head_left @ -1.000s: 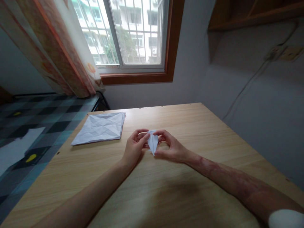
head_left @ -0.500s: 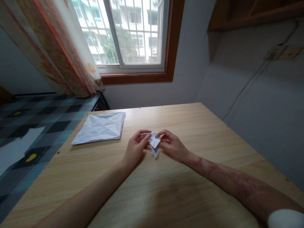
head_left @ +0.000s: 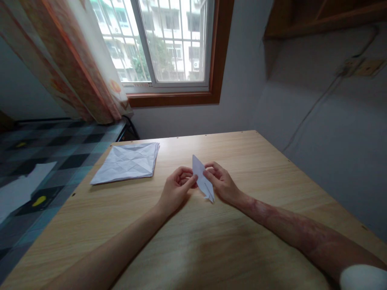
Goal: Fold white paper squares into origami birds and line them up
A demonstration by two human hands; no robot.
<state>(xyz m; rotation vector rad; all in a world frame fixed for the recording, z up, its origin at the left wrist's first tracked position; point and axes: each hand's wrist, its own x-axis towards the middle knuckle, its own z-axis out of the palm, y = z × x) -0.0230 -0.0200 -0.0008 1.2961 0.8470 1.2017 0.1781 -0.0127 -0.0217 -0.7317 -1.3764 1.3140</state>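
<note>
A small piece of folded white paper (head_left: 202,177), long and diamond-like with a pointed top and split points at its lower end, is held up over the middle of the table. My left hand (head_left: 179,186) pinches its left edge, thumb in front and fingers curled behind. On the opposite edge, my right hand (head_left: 221,181) grips it between thumb and fingers. Both hands are closed on the same paper. The far side of the paper is hidden.
A stack of creased white paper sheets (head_left: 128,163) lies at the table's back left. The wooden table (head_left: 242,241) meets a checked bed cover (head_left: 78,153) on the left, where loose white paper (head_left: 27,187) lies. A window (head_left: 178,48) is behind.
The folded paper's upper flap has been raised, so it now stands longer, its tip pointing up and its lower points shifted right. Both hands stay on it.
</note>
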